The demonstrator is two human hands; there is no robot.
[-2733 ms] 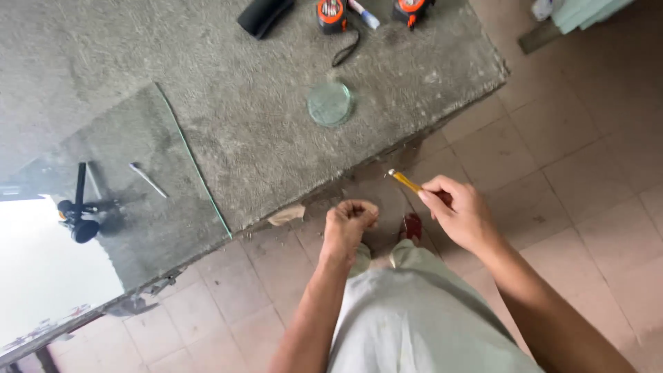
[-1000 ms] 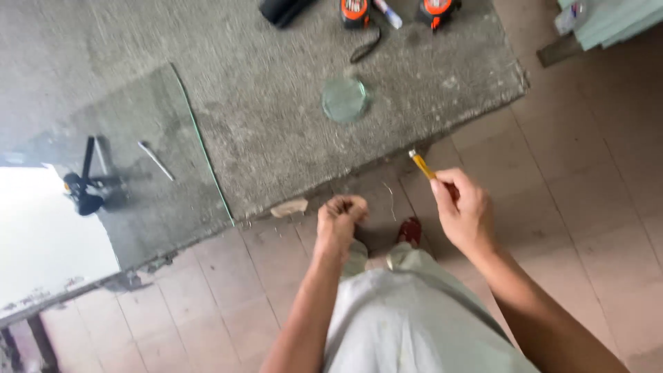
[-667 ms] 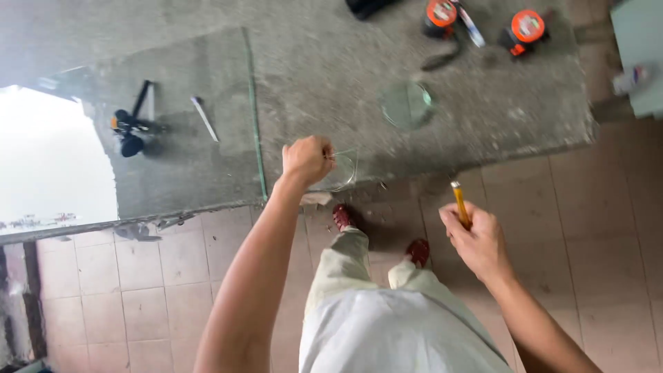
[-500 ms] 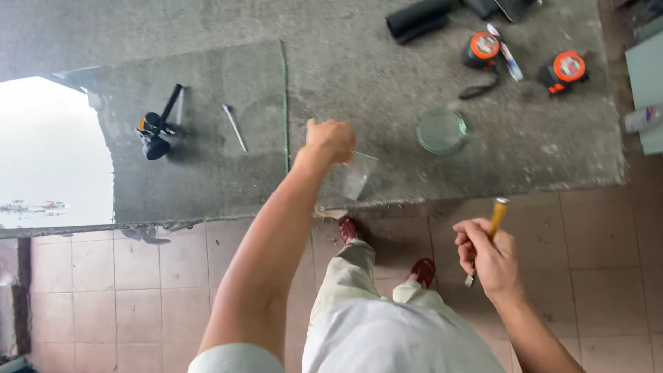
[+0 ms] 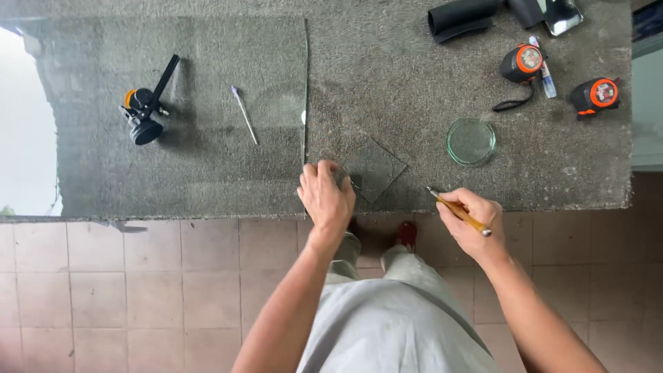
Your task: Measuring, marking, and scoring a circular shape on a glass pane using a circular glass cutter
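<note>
Grey carpeted worktop over a tiled floor. On it: large glass sheet at left, bearing a black suction tool and a thin pen-like cutter; small square glass pane near the front edge; round glass disc; two orange-black tape measures; black roll at the far edge.

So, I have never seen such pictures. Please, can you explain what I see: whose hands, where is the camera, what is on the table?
The camera sits on a person's head and looks down at their own hands. The left hand rests on a small square pane of clear glass. The right hand holds a yellow-handled thin tool. On the grey carpeted table lie a large glass sheet, a round glass disc, two orange-and-black tape measures and a black suction tool.
</note>
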